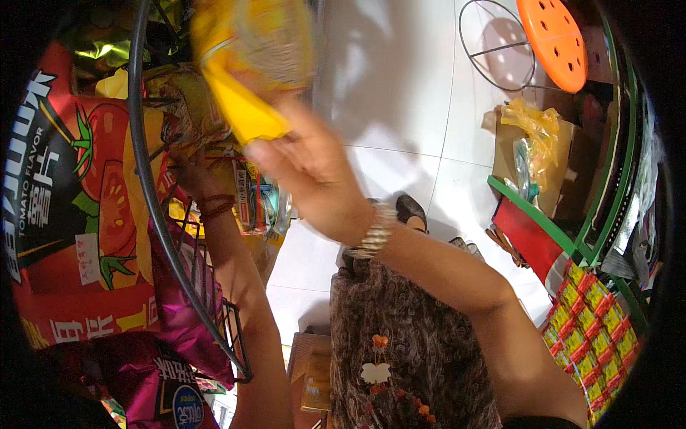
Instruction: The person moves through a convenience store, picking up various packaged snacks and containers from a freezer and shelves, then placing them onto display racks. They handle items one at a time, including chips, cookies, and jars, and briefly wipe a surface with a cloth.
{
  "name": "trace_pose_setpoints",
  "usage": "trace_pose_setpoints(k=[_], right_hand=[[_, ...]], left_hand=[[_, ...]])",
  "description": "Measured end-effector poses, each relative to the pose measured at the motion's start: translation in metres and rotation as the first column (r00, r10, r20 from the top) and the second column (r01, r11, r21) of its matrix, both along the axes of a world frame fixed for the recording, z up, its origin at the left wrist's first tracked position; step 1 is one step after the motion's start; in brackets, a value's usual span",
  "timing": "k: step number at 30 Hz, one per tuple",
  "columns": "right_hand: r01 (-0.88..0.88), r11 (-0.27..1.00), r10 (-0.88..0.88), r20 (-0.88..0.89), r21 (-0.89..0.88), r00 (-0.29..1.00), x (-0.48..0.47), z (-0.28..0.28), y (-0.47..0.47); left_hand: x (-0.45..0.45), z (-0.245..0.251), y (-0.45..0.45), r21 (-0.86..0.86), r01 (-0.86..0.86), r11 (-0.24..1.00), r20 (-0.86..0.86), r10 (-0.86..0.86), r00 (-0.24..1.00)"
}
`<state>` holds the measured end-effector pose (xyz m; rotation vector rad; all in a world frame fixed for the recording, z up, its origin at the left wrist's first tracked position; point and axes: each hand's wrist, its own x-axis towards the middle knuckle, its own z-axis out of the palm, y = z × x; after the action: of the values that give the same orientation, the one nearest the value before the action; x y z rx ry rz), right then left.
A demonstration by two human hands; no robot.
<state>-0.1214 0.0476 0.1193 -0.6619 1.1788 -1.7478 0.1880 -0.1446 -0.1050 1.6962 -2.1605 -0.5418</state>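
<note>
My right hand (321, 182), a pale watch or bracelet on its wrist, pinches the edge of a yellow snack packet (252, 107). Motion blurs the packet, and its far end runs to the top of the view. On the left, my left hand (190, 161) reaches in among packets in a black wire rack (143, 134). Shadow and packaging hide its fingers, so its grip cannot be made out. Close beside that hand hang clear-wrapped packets (249, 198). A red tomato-flavour chip bag (102, 193) and shiny purple bags (182, 305) fill the rack's near side.
An orange round stool seat (554, 43) is at the upper right above pale floor tiles (391, 107). Below it, a cardboard box (557, 161) holds yellow plastic. A green-edged frame (536, 220) and a red-and-yellow woven item (595, 322) line the right. A brown stool-like piece (311, 359) stands near my legs.
</note>
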Motion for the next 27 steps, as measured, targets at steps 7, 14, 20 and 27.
trace_pose_setpoints(k=[7, 14, 20, 27], right_hand=[[0.226, 0.974, -0.225, -0.262, -0.027, 0.938, 0.071, -0.018, -0.04], [0.205, 0.974, -0.176, -0.252, 0.095, 0.952, 0.098, -0.011, -0.024], [0.04, 0.997, -0.003, -0.451, 0.071, 0.892, 0.126, -0.028, -0.03], [0.084, 0.983, -0.021, -0.358, 0.162, 0.933, 0.1, -0.04, 0.054]], left_hand=[[-0.037, 0.084, 0.079, 0.195, -0.228, 0.954, -0.452, 0.293, 0.842], [-0.048, 0.135, 0.179, 0.237, -0.242, 0.941, -0.444, 0.326, 0.835], [-0.083, 0.142, 0.178, 0.262, -0.221, 0.94, -0.446, 0.321, 0.835], [-0.115, 0.16, 0.165, 0.196, -0.207, 0.959, -0.402, 0.271, 0.875]])
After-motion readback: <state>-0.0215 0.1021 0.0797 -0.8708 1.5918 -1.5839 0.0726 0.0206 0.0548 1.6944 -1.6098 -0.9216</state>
